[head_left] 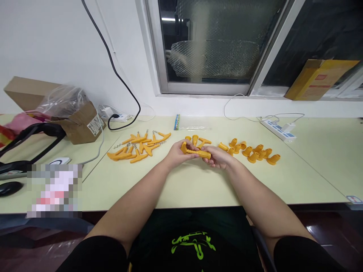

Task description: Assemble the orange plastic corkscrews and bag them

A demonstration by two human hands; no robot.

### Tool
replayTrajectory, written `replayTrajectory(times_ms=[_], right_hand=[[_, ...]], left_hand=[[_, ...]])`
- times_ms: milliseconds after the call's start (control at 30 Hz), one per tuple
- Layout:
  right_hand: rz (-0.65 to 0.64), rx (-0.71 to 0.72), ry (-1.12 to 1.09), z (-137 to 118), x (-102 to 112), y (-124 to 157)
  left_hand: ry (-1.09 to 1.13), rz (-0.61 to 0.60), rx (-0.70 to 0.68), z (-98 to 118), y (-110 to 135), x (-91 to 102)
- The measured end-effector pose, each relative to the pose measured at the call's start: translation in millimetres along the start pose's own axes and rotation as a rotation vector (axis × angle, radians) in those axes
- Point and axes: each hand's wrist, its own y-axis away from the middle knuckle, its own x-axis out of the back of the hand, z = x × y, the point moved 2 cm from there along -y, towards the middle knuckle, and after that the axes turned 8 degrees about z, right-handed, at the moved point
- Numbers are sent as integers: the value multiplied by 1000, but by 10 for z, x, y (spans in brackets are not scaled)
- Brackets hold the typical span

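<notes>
Both hands meet over the middle of the pale yellow table [198,185]. My left hand [177,153] and my right hand [218,156] are closed on the two ends of one orange plastic piece [196,152], a ribbed handle with a cap at its left end. A heap of orange T-shaped corkscrew handles with metal screws [140,145] lies to the left of my hands. Just behind my hands sit a few more orange parts [198,140]. To the right stands a row of several orange caps [252,151].
A cardboard box with a plastic bag [68,113] stands at the left, and a black cable [119,79] runs to a socket strip. A white power strip [279,130] lies at the right. A yellow box [317,79] rests on the window sill. A black mouse [10,187] sits far left.
</notes>
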Motion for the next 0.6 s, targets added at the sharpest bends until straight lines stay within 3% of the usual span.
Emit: replayTrajectory(times_ms=[67, 200, 267, 367, 500, 600], right_hand=[[-8, 69, 7, 1, 0, 8], [138, 565, 197, -8, -14, -12], [206, 697, 310, -4, -20, -17], [138, 576, 226, 9, -22, -32], [-82, 315, 28, 13, -41, -25], [-109, 297, 4, -8, -7, -14]], left_hand=[[-11, 3, 32, -2, -10, 10], [17, 101, 181, -58, -69, 87], [82, 127, 264, -83, -82, 110], [70, 113, 236, -66, -67, 120], [-136, 64, 13, -1, -44, 135], [-192, -22, -126, -19, -94, 204]])
